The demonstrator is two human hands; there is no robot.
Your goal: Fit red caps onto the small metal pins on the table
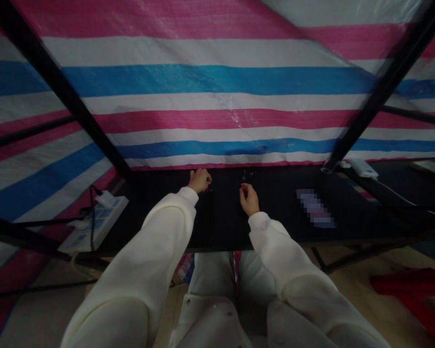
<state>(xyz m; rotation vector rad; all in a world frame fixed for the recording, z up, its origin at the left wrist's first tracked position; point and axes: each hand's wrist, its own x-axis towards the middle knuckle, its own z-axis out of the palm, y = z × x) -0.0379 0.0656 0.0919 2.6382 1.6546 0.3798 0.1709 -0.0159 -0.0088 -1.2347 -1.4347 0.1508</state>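
"Hands, two, bare, both over the table: what do I have on my feed?"

"Left hand: fingers bent downward, part closed. Right hand: thumb and fingertips drawn close together, nearly a pinch. I cannot tell whether either has hold of anything."

"And the things about them?"

"Item one: a cluster of tiny dark and glinting bits, just beyond the right fingertips, towards the far edge. Item two: a tiny dark, reddish scrap, right at the left fingertips; touching or merely under them, I cannot say."

"Which hand is nearer the cluster, and how does it lie?"

"The right, clearly; the left is off to its side. It seems to spread sideways, but I can't read a long axis for any single bit."

"Surface?"

"One matte black tabletop. On it, well to the right, one flat oblong device, its face blurred out, set aslant. At the left end, one white power strip with plugs and black cable."

"Room?"

"One pink, blue and white striped plastic sheet behind; black metal posts either side; one white block-shaped device with a pale lead, far right. Light: dim."
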